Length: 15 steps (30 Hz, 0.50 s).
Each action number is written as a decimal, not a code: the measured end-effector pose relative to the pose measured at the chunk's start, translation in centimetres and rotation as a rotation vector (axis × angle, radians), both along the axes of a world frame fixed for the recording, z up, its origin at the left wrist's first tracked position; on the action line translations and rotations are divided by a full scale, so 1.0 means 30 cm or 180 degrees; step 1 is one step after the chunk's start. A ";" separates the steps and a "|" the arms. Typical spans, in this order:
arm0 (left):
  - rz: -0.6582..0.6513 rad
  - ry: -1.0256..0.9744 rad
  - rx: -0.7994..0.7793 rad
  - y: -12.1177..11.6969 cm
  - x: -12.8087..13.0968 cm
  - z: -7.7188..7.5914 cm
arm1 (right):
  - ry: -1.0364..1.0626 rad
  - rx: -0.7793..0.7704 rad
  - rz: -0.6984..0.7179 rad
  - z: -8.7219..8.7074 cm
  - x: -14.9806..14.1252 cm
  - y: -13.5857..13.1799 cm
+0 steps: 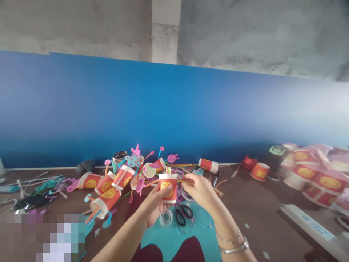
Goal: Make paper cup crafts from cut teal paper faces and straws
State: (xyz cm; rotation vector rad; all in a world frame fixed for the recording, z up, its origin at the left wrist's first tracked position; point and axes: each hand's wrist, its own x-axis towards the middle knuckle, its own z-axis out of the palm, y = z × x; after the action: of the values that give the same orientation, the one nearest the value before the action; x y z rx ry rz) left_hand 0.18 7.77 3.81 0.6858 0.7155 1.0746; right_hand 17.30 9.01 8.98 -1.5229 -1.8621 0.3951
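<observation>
My left hand (156,205) is wrapped round a red and white paper cup (169,196) with a yellow emblem, held upright in front of me. Something with coloured stripes shows just above its rim. To the right of the cup is my right hand (200,191), its fingers apart and slightly bent, with nothing visible in them. Below the hands lie black-handled scissors (184,215) and a roll of clear tape (166,217) on a teal sheet (160,238).
Several paper cups with coloured stems and pink or blue cut-outs (107,196) are heaped on the left. A cup stack (208,165) lies at the back. On the right are a lone cup (259,171), a cup pile (320,174) and a power strip (308,220). A blue panel (169,109) stands behind.
</observation>
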 end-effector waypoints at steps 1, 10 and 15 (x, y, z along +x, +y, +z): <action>-0.0002 0.0003 0.0038 -0.002 -0.001 0.005 | -0.0069 -0.0037 -0.0010 0.001 -0.001 0.000; 0.0122 0.0566 0.0573 0.019 -0.015 0.002 | -0.0329 -0.0090 -0.0105 0.023 0.000 -0.005; 0.0360 0.0851 0.0719 0.022 -0.038 -0.025 | -0.0243 -0.0049 -0.0040 0.010 0.011 0.003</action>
State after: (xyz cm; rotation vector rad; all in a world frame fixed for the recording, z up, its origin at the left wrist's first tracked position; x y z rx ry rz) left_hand -0.97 8.44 3.06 1.0054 0.8779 1.1916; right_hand 17.64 9.10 9.28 -1.5792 -1.9110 0.3506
